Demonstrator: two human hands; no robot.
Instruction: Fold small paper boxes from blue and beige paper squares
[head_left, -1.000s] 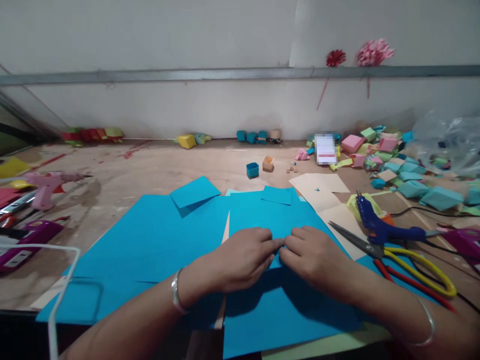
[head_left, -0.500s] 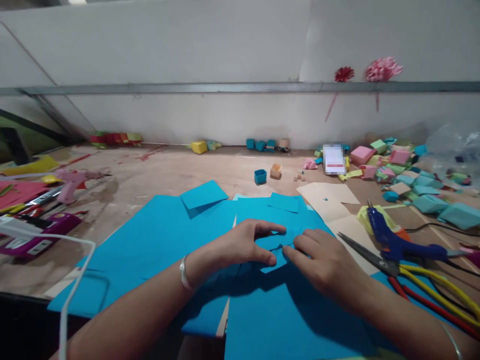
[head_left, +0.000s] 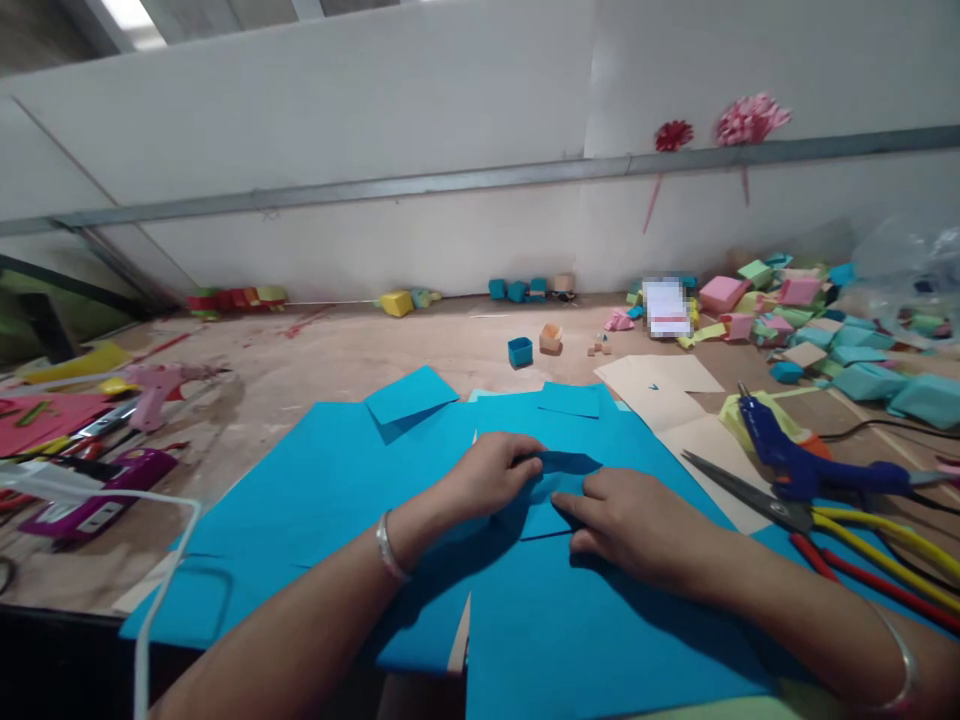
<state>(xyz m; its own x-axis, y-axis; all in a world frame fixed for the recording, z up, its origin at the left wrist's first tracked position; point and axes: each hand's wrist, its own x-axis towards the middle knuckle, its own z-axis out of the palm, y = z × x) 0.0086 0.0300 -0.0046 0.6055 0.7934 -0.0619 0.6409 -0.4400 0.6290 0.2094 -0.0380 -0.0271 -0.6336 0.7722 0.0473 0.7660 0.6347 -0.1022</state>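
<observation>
A small blue paper piece [head_left: 544,522] lies on larger blue sheets [head_left: 352,470], its far edge lifted and bent upward. My left hand [head_left: 491,475] pinches that raised edge at its left part between thumb and fingers. Against the right side of the same piece, my right hand [head_left: 634,520] presses with the index finger, the other fingers curled and the thumb close by. Part of the piece is hidden under the right hand. Two more blue paper pieces lie beyond: a folded one [head_left: 412,395] at the left and a flat one [head_left: 570,399] at the right.
Scissors [head_left: 787,512] and a blue glue gun [head_left: 817,470] lie to the right, near peach paper [head_left: 660,385]. Small paper boxes [head_left: 520,351] stand farther back. Folded paper pieces [head_left: 862,350] are heaped at far right. A pink glue gun [head_left: 154,390] and white cable [head_left: 169,560] are at left.
My left thumb and fingers have closed on the far edge of the small paper, which now stands up. The right hand has stayed near it, index finger pressing down. The view has tilted slightly.
</observation>
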